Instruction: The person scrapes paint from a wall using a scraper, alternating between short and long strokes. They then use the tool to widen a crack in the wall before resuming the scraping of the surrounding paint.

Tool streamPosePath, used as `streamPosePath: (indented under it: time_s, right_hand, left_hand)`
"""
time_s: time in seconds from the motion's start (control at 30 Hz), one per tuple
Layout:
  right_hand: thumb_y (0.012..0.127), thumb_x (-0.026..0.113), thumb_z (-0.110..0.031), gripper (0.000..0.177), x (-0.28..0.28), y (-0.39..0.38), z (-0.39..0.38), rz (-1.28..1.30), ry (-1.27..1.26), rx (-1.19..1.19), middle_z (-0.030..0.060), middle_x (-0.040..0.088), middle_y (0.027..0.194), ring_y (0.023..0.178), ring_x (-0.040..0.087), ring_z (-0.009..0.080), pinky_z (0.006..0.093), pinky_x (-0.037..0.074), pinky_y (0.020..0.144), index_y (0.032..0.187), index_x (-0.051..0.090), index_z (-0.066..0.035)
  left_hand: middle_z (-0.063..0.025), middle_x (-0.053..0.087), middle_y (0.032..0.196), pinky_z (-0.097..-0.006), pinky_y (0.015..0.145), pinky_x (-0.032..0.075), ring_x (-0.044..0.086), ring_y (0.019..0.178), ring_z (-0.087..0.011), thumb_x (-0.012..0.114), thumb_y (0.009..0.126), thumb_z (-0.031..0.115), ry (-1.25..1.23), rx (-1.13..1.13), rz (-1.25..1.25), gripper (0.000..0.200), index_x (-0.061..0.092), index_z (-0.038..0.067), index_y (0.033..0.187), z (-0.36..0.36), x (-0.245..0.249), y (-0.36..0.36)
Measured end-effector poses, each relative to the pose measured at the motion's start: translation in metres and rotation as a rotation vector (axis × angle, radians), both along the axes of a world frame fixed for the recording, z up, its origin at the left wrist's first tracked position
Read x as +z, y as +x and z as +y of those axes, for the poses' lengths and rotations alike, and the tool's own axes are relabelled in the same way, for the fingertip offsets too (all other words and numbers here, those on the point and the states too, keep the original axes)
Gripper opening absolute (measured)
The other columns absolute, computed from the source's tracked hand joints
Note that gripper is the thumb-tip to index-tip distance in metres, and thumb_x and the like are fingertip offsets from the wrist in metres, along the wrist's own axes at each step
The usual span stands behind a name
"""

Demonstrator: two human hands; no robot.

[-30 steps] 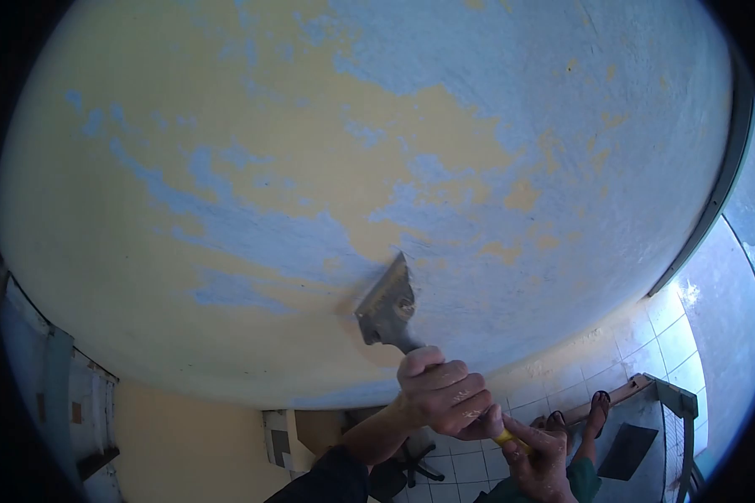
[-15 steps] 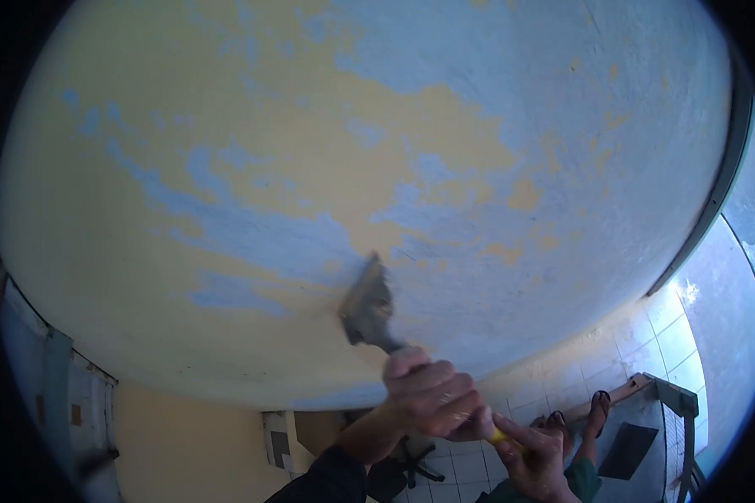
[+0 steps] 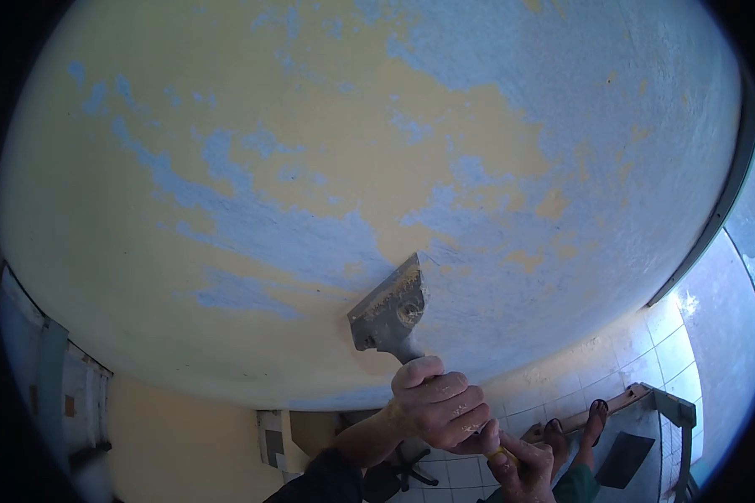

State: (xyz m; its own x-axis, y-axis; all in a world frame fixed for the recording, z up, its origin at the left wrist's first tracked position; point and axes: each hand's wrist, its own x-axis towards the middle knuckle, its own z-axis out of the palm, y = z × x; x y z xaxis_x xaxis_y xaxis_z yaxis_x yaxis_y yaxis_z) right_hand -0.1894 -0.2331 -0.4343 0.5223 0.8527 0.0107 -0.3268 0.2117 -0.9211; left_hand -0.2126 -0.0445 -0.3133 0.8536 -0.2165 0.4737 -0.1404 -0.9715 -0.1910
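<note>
Both of my hands are on one tool, a wide-bladed scraper (image 3: 390, 314). My left hand (image 3: 440, 407) is wrapped tight around the upper part of its handle, fingers curled fully closed and knuckles facing me, just below the metal neck. My right hand (image 3: 520, 469) sits lower and closes around the yellow butt end of the handle (image 3: 502, 453), which peeks out between the two hands; that hand is partly cut off at the bottom edge, so I cannot tell how firmly its fingers are shut, though they seem to be curled around the end.

The scraper's blade is tilted, its upper edge pressed against the wall (image 3: 310, 168), and it is dusted with yellowish grit. It meets the wall right where a blue patch borders the yellow coat. Across the wall, blue shows in ragged patches through the yellow on the left, while the right side is mostly blue.

Down to the right lies a pale tiled floor (image 3: 637, 360), with my sandalled feet (image 3: 597, 412) on it.
</note>
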Motion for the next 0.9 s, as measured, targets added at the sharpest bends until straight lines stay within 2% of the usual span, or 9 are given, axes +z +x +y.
streamPosePath:
  time_s: [0.13,0.2,0.3,0.43,0.5,0.6,0.73,0.8,0.9]
  right_hand:
    - [0.100,0.059,-0.034,0.050,0.004,-0.003,0.008,-0.078,0.056,-0.145,0.0091,0.066,0.091,0.075,0.056,0.0109,0.0263,0.047,0.067,0.130,0.059,0.006]
    - [0.100,0.058,-0.033,0.049,0.003,-0.001,0.007,-0.007,-0.069,0.056,0.0084,0.067,0.090,0.075,0.056,0.0106,0.0268,0.048,0.066,0.131,0.059,0.005]
    - [0.100,0.059,-0.031,0.047,0.010,0.000,-0.001,0.002,0.001,-0.040,0.0070,0.066,0.086,0.073,0.056,0.0113,0.0270,0.048,0.065,0.132,0.059,0.003]
    - [0.100,0.059,-0.028,0.045,0.020,0.006,0.008,-0.078,-0.036,-0.021,0.0032,0.064,0.080,0.069,0.053,0.0101,0.0254,0.046,0.061,0.133,0.059,0.002]
    - [0.100,0.059,-0.026,0.043,0.026,0.008,0.012,-0.095,0.129,-0.089,0.0005,0.060,0.076,0.066,0.050,0.0078,0.0234,0.043,0.059,0.133,0.059,0.003]
    - [0.101,0.058,-0.025,0.042,0.022,0.006,0.000,-0.048,0.067,-0.098,-0.0006,0.056,0.073,0.065,0.047,0.0064,0.0224,0.041,0.058,0.132,0.059,0.003]
    - [0.101,0.058,-0.025,0.041,0.020,0.002,0.001,-0.062,0.033,-0.066,-0.0005,0.055,0.072,0.064,0.047,0.0064,0.0224,0.041,0.058,0.131,0.060,0.003]
    - [0.101,0.058,-0.026,0.042,0.021,-0.002,0.000,-0.105,-0.010,-0.125,-0.0010,0.054,0.071,0.064,0.046,0.0065,0.0226,0.040,0.057,0.130,0.061,0.003]
    - [0.101,0.057,-0.029,0.043,0.016,-0.005,0.003,-0.038,0.051,-0.162,-0.0011,0.054,0.071,0.064,0.047,0.0066,0.0228,0.040,0.057,0.129,0.061,0.003]
  left_hand:
    - [0.0058,0.045,0.055,-0.0298,0.071,0.032,0.043,0.052,-0.0097,0.057,0.079,0.030,-0.009,0.001,0.033,0.030,0.045,0.019,0.053,0.001,0.000,-0.002]
    - [0.0057,0.044,0.054,-0.0301,0.070,0.032,0.042,0.050,-0.0099,0.057,0.079,0.029,0.009,0.006,0.007,0.031,0.044,0.019,0.053,0.003,0.008,-0.002]
    - [0.0056,0.043,0.053,-0.0303,0.069,0.032,0.040,0.049,-0.0102,0.057,0.079,0.029,-0.006,-0.021,0.000,0.031,0.044,0.019,0.053,0.000,0.002,0.000]
    - [0.0057,0.043,0.053,-0.0302,0.068,0.031,0.040,0.048,-0.0101,0.057,0.080,0.028,0.009,-0.001,0.054,0.030,0.045,0.019,0.053,0.000,0.016,-0.002]
    - [0.0058,0.043,0.053,-0.0302,0.068,0.031,0.040,0.048,-0.0101,0.057,0.079,0.028,0.024,0.043,0.025,0.030,0.045,0.019,0.053,-0.001,0.029,-0.001]
    - [0.0059,0.043,0.054,-0.0304,0.067,0.030,0.042,0.050,-0.0094,0.057,0.079,0.028,0.010,-0.024,0.001,0.029,0.045,0.019,0.054,0.001,0.008,-0.001]
    - [0.0061,0.045,0.055,-0.0304,0.068,0.031,0.044,0.053,-0.0088,0.057,0.078,0.028,-0.006,-0.016,-0.020,0.028,0.046,0.018,0.054,0.000,0.013,0.000]
    - [0.0059,0.046,0.056,-0.0303,0.068,0.031,0.046,0.054,-0.0087,0.057,0.078,0.028,-0.021,-0.016,0.015,0.028,0.047,0.018,0.054,-0.001,0.014,-0.001]
    - [0.0056,0.045,0.055,-0.0302,0.069,0.032,0.044,0.052,-0.0096,0.057,0.078,0.028,-0.040,-0.075,0.007,0.028,0.047,0.018,0.054,0.003,0.000,0.003]
